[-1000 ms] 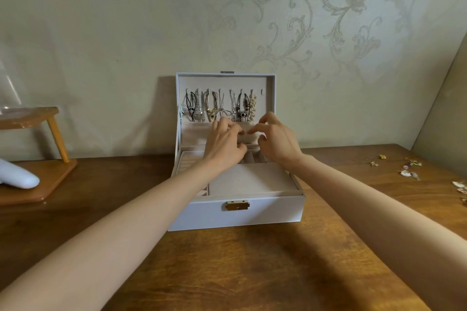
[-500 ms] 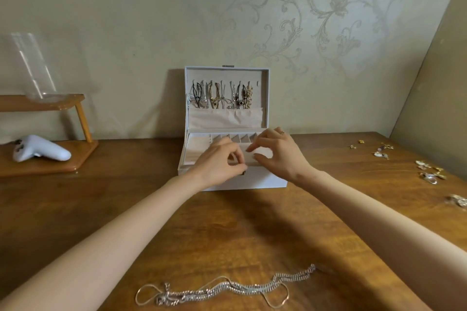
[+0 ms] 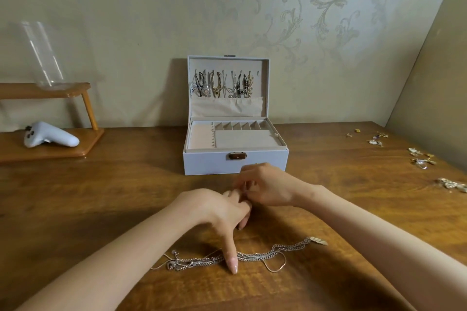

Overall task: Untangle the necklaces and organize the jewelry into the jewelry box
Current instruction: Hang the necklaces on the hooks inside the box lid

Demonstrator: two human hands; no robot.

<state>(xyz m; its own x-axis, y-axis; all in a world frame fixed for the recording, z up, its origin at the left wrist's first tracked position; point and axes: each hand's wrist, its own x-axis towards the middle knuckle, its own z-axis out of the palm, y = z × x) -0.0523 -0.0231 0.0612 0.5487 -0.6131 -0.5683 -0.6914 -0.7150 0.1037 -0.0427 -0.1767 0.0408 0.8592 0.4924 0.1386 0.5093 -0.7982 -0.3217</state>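
The jewelry box point(image 3: 209, 161) stands open on the worktop point(image 3: 101, 197), its lid point(image 3: 227, 64) upright against the wall, with several hanging pieces point(image 3: 222, 86) inside it. In front of the box, nearer the person, a tangle of silver necklaces point(image 3: 255, 256) lies flat on the wood. The left hand point(image 3: 217, 209) is between the box and the tangle, fingers relaxed, its straight thumb point(image 3: 231, 257) resting on the chains. The right hand point(image 3: 270, 184) is just in front of the box, meeting the left hand's fingers; its fingers are curled, but blur hides whether they hold anything. Loose jewelry point(image 3: 420, 158) is scattered to the right of the box. To its left, a white controller point(image 3: 50, 135) rests on a wooden stand point(image 3: 15, 150), with a glass vase point(image 3: 43, 55) on top.
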